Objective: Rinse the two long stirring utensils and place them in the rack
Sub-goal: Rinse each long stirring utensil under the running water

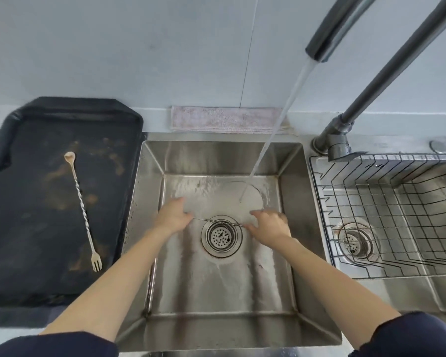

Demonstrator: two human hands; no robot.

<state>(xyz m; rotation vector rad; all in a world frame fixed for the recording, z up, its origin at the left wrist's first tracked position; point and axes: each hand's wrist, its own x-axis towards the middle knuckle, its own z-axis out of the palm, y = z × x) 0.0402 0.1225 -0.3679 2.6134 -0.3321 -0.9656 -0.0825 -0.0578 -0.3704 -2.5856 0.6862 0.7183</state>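
A thin twisted metal stirrer (220, 222) lies level over the drain of the left sink basin (291, 202). My left hand (173, 216) grips its left end and my right hand (269, 225) grips its right end. Water (273, 130) runs from the grey faucet (327, 32) and lands on the basin floor just behind the stirrer, not on it. A second twisted stirrer (82, 210), with a spoon tip and a fork tip, lies on the black tray (23, 253) at the left. The wire rack (386, 210) sits in the right basin and holds nothing.
A folded pale cloth (224, 119) lies on the ledge behind the sink. The faucet base and its handle (337, 143) stand between the two basins. The black tray is stained brown. A second drain (355, 243) shows under the rack.
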